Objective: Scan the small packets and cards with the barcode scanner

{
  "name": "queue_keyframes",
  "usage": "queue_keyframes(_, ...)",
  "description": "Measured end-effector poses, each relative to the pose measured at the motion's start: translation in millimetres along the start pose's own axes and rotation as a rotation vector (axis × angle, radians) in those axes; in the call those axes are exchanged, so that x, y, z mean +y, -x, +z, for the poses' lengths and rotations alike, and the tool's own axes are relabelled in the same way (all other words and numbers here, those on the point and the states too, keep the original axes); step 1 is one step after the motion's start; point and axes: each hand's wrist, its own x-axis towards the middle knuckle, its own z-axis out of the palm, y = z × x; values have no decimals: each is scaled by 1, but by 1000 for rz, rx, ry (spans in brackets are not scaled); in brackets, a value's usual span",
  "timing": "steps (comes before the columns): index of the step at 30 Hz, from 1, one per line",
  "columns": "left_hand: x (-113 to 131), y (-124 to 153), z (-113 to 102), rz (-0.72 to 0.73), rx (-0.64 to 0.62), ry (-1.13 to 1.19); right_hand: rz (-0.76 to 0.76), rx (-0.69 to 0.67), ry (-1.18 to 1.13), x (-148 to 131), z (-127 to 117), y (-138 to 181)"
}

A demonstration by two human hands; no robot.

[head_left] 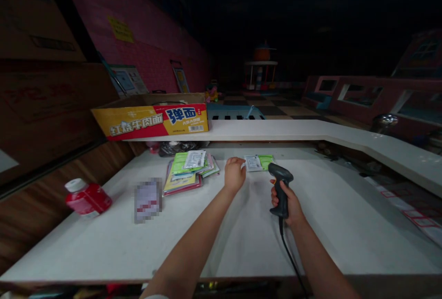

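Observation:
My right hand is closed around the grip of a black handheld barcode scanner, whose head points toward a small green-and-white packet lying on the white table. A black cable runs from the scanner down toward me. My left hand has its fingers pinched on the left edge of that packet. Left of my left hand lies a loose stack of similar flat packets in green, pink and white.
A red bottle with a white cap lies on its side at the table's left. A small card lies near it. A yellow-and-red cardboard box sits on the raised white ledge behind. Wooden panelling borders the left.

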Motion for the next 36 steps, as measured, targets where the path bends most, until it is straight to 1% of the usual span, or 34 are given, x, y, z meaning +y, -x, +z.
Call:
queue_keyframes(2,-12,5,-29,-15,53,-47,2,-8,37,0,1,2)
queue_keyframes(4,-25,9,-58,-69,103,-151,-1,5,45,1,1,3)
queue_keyframes(7,-45,14,-96,-240,187,-360,-6,8,31,2,-1,3)
queue_keyframes(9,-56,15,-112,-401,237,-491,-7,5,27,3,-4,2)
queue_keyframes(11,-64,16,-122,-544,239,-574,-6,8,24,3,-6,1)
queue_keyframes(12,-66,16,-125,-593,225,-595,-6,12,22,4,-7,1)
queue_keyframes(14,-69,15,-127,-648,192,-608,-7,18,18,4,-9,0)
queue_keyframes(18,-71,11,-126,-665,165,-596,-21,24,6,4,-11,0)
queue_keyframes(23,-70,7,-125,-674,213,-563,-14,6,4,4,-10,0)
queue_keyframes(27,-70,7,-124,-621,231,-506,-23,11,18,3,-9,1)
queue_keyframes(29,-71,8,-122,-584,247,-397,-25,12,26,3,-8,1)
queue_keyframes(31,-73,10,-114,-506,288,-231,-21,15,21,3,-7,1)
queue_keyframes(34,-74,19,-88,-345,346,96,-15,22,10,4,-7,1)
queue_keyframes(36,-75,27,-64,-282,324,334,-22,22,17,4,-7,0)
